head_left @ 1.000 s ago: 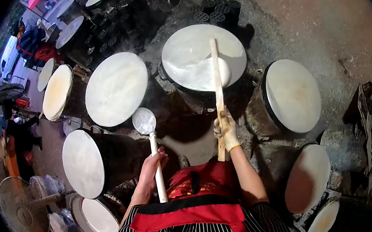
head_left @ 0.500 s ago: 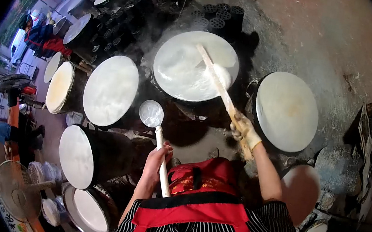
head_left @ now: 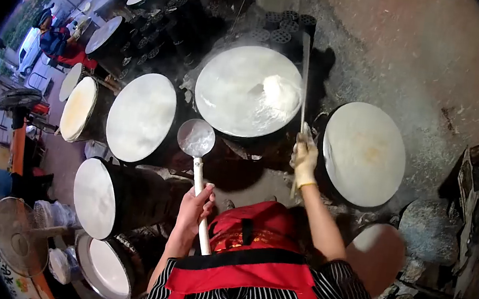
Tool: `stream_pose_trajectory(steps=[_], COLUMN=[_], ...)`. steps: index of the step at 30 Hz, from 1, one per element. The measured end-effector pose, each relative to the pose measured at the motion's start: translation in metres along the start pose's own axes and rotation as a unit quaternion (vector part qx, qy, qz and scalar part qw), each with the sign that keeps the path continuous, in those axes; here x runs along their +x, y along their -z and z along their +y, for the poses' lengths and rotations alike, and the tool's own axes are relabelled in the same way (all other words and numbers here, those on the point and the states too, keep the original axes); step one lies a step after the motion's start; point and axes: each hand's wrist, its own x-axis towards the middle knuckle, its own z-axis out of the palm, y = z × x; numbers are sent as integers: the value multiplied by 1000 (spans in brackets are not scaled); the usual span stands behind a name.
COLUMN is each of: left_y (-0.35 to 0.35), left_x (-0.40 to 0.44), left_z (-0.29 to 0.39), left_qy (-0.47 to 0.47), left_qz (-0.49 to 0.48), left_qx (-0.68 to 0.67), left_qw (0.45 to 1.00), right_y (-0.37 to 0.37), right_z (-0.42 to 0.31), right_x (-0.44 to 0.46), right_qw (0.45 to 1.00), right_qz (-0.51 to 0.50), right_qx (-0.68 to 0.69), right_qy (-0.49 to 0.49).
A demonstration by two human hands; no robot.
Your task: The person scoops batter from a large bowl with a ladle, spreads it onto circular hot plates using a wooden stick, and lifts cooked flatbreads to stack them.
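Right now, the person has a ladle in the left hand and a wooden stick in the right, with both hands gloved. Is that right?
Not quite: only the right hand, on the wooden stick, is gloved. The head view shows the left hand holding the ladle bare.

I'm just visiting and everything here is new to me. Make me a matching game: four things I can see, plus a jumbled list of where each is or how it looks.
Things:
1. Ladle
2. Wooden stick
3. Cylinders
4. Apron

Places and looks:
A. Red, with a black band
B. In the gloved right grip
C. Black, pierced with holes
D. In the bare left grip

Pairs: 1-D, 2-B, 3-C, 4-A
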Motion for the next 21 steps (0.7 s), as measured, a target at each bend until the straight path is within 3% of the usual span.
stream_pose_trajectory(steps=[1, 4, 6, 8, 10, 13, 15, 19, 21], left_y=[-1, -3, -3, 2, 2, 1, 2, -1, 1], left_x=[0, 6, 9, 9, 9, 11, 11, 17, 28], left_z=[1, 8, 11, 11, 13, 11, 11, 16, 14], left_qy=[-2, 3, 19, 30, 15, 5, 8, 17, 11], left_qz=[-9, -41, -58, -77, -89, -77, -69, -68, -66], left_qx=[-6, -14, -51, -70, -67, -32, -19, -15, 1], left_qw=[1000, 999, 997, 994, 994, 997, 997, 997, 998], right_y=[13, -20, -28, -9, 5, -6, -7, 12, 5], right_z=[22, 51, 22, 15, 46, 56, 32, 9, -1], right_x=[7, -10, -20, -15, 5, -4, 5, 49, 23], right_qw=[990, 982, 957, 983, 992, 980, 971, 978, 978], right_qz=[-26, -9, -40, -4, 61, 25, 3, 9, -18], right_qx=[135, -174, -284, -181, -18, -150, -232, -196, -209], right_qy=[-23, 69, 35, 31, 111, 127, 61, 66, 9])
